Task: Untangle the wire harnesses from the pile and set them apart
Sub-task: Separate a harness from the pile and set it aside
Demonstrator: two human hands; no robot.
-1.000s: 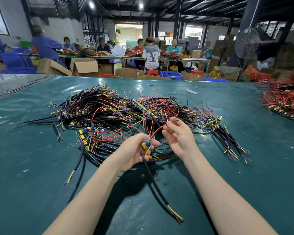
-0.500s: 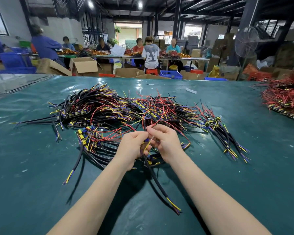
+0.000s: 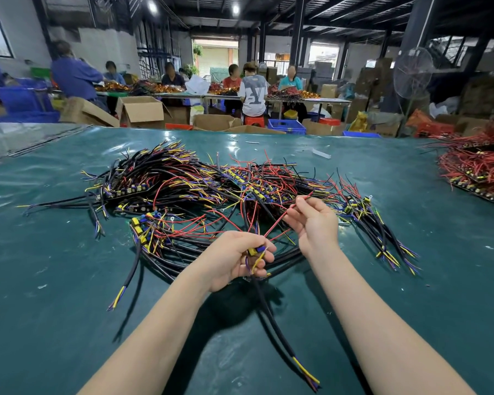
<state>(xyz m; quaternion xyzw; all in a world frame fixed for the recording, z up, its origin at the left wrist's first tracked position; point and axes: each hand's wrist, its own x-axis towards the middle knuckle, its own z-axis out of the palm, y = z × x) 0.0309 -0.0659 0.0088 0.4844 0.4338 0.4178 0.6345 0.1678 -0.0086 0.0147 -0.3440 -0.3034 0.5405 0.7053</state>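
Harness (image 3: 256, 250) is gripped by the left hand (image 3: 231, 260) — cable trailing nearward. Its red wire (image 3: 279, 220) is pinched by the right hand (image 3: 315, 223), stretched between both hands, pile (image 3: 183, 189) beyond.

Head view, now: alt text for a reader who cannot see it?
A person's left hand grips one wire harness at its connector while the right hand pinches a red wire running from it, near a tangled pile on a green table.

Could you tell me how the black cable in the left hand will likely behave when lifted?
The black cable runs almost straight below the left hand, so probably fairly stiff. The thin red wire, pinched by the right hand, looks floppy and may snag on the pile.
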